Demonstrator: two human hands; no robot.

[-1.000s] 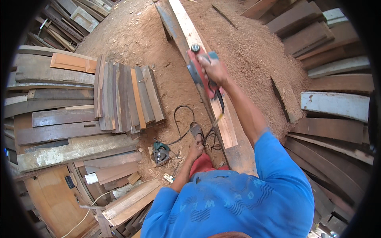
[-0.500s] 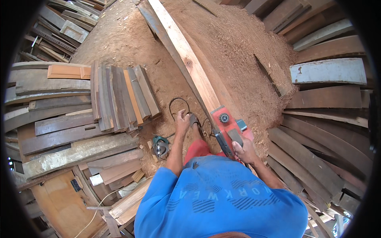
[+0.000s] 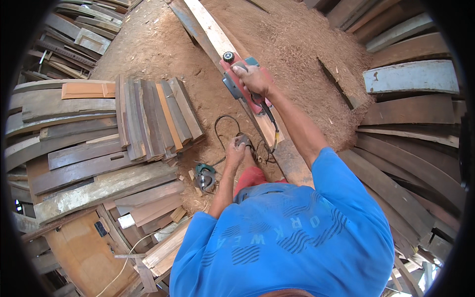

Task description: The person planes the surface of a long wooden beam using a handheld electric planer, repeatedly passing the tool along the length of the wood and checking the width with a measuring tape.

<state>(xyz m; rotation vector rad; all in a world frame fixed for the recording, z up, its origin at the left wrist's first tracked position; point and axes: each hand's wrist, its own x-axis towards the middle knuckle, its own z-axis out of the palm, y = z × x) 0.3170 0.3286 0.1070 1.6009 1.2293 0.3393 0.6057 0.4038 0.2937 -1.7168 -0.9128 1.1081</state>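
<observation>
My right hand [image 3: 253,80] is closed around the rear handle of a red electric hand planer [image 3: 262,74]. The planer sits on a long pale wooden board [image 3: 213,34], well ahead of me, with its black cord [image 3: 269,115] trailing back from the handle. Beneath the board runs a darker wooden beam [image 3: 293,161]. My left hand [image 3: 235,148] hangs low by my foot, near a loop of black cable [image 3: 217,121]. Its fingers are curled in, and whatever they may hold is hidden.
A green power tool with a round metal guard [image 3: 205,177] lies on the ground to my left. Stacked planks [image 3: 148,119] fill the left side, and more boards [image 3: 410,111] line the right. Wood shavings [image 3: 292,54] cover the ground beyond the beam.
My right hand has pushed the planer forward along the board, away from my body, and my right arm is stretched out. My left hand has shifted slightly right and lower.
</observation>
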